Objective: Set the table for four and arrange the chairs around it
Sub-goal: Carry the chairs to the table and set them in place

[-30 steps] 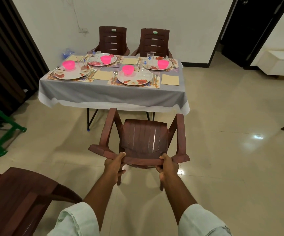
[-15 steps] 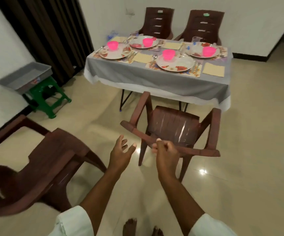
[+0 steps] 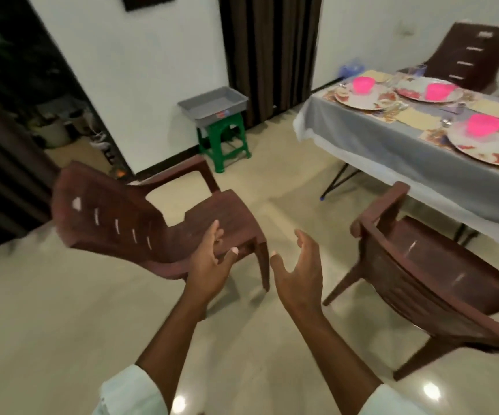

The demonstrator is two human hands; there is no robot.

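Brown moulded plastic is the material of the piece nearest the hands. Both hands are seen empty: the left hand (image 3: 212, 265) is spread with fingers loosely extended, the right hand (image 3: 300, 271) is cupped palm-up with fingers relaxed, and nothing is held by either. White sleeves (image 3: 128, 390) are noted at the wrists.

Item 1, loose armchair (image 3: 152, 226): one-piece moulded, ribbed seat, slotted backrest, curved arms, tapered legs. It stands on the floor (image 3: 47, 324) well apart from the table, its backrest towards the viewer's left; the left hand appears in front of its seat edge, though contact cannot be confirmed. It is judged light and stiff, somewhat smooth, awkward rather than heavy; a hold at the backrest's top edge or the two arms is judged best.

Item 2, second armchair (image 3: 422, 274): same pattern, glossy, placed at the table's near edge, its back towards the viewer.

Item 3, table (image 3: 377, 145): draped in a soft grey cloth with white hem, thin dark metal legs. Floral plates (image 3: 362, 94), pink bowls (image 3: 362, 83) and pale napkins (image 3: 416, 121) are laid near its left corner and along its edges; glassware is blurred.

Item 4, far armchair (image 3: 476, 52): at the table's far edge.

Item 5, grey tray (image 3: 212, 103) on a green stool (image 3: 224, 139) by the wall.
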